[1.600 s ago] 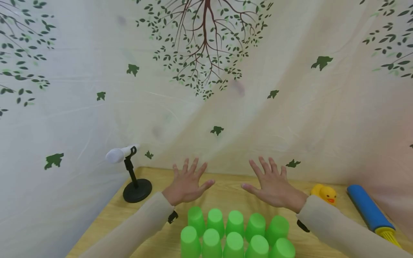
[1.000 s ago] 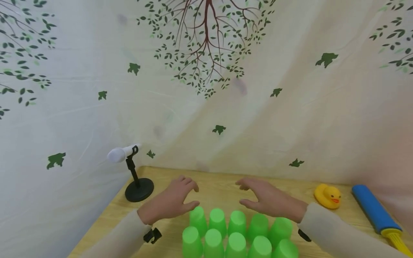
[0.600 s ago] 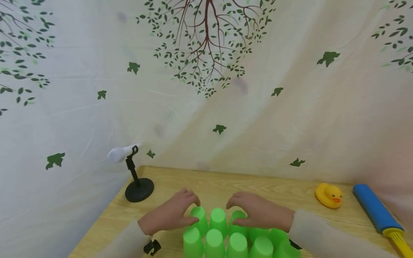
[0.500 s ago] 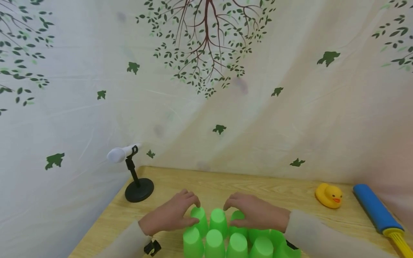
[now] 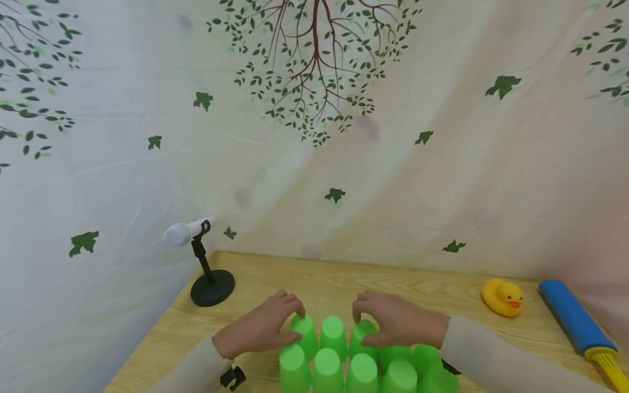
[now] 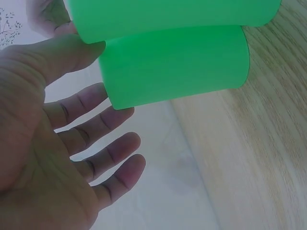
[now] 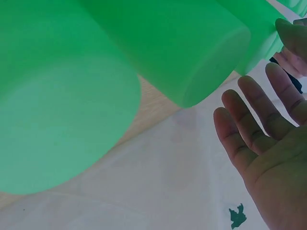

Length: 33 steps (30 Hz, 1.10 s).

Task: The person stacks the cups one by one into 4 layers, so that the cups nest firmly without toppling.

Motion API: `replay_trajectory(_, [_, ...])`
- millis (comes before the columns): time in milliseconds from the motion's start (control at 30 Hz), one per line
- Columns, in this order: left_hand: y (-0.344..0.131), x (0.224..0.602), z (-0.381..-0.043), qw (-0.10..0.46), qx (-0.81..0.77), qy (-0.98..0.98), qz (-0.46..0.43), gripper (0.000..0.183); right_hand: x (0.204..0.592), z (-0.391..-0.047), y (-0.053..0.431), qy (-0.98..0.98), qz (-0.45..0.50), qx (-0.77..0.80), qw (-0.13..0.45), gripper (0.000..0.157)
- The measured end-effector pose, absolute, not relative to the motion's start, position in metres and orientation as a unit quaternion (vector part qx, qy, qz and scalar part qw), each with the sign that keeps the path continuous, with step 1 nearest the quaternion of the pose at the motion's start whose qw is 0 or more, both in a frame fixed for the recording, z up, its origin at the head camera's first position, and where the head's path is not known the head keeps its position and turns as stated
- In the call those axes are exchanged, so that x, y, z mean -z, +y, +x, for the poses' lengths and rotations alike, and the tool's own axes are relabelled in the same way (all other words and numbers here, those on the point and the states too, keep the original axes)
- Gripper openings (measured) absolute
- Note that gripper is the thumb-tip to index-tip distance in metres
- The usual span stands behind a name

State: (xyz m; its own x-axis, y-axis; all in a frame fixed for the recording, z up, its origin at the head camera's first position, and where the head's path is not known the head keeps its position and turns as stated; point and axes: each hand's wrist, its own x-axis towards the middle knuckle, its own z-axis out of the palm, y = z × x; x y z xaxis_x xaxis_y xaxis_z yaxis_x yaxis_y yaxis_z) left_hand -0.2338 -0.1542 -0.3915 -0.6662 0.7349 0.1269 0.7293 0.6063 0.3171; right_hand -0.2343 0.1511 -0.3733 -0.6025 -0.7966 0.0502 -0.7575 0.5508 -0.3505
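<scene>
Green cups stand upside down in two rows at the bottom of the head view. My left hand (image 5: pixel 260 326) holds the top of the back-left cup (image 5: pixel 307 343), thumb in front and fingers behind. In the left wrist view its thumb (image 6: pixel 76 52) lies at the cup's closed end and the fingers spread beyond it. My right hand (image 5: pixel 400 322) pinches the third back-row cup (image 5: pixel 367 328) between thumb and index finger. The cup between them (image 5: pixel 333 335) is untouched. In the right wrist view the other right fingers (image 7: pixel 254 110) extend loosely.
A white microphone (image 5: pixel 184 233) on a black stand (image 5: pixel 212 287) is at the table's left. A yellow rubber duck (image 5: pixel 502 297) and a blue tube with a yellow handle (image 5: pixel 575 316) lie at the right. A leaf-printed cloth (image 5: pixel 275 180) hangs behind the table (image 5: pixel 403 278).
Both hands came down from above the back of the table, spread fingers first, then curled onto back-row cups. In the last half second the right hand shifted slightly right; the cups stayed put.
</scene>
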Motion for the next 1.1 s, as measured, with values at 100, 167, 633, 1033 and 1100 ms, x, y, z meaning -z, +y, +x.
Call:
replay_trajectory(100, [-0.153, 0.391, -0.234, 0.01, -0.171, 0.898, 0.405, 0.024, 0.373, -0.235, 0.154, 0.881, -0.438, 0.167, 0.06, 0.023])
replay_trajectory(167, [-0.153, 0.391, -0.234, 0.013, -0.17, 0.9, 0.4, 0.023, 0.373, -0.235, 0.154, 0.882, -0.437, 0.165, 0.061, 0.022])
replay_trajectory(633, [-0.156, 0.401, -0.259, -0.031, -0.183, 0.906, 0.382, 0.024, 0.373, -0.254, 0.16, 0.883, -0.434, 0.176, 0.029, 0.021])
replay_trajectory(1033, [-0.146, 0.392, -0.313, -0.102, -0.177, 0.909, 0.363, 0.027, 0.37, -0.3, 0.163, 0.894, -0.399, 0.199, -0.039, 0.024])
replay_trajectory(1100, [-0.142, 0.391, -0.322, -0.099, -0.179, 0.91, 0.36, 0.027, 0.371, -0.308, 0.162, 0.899, -0.387, 0.198, -0.044, 0.025])
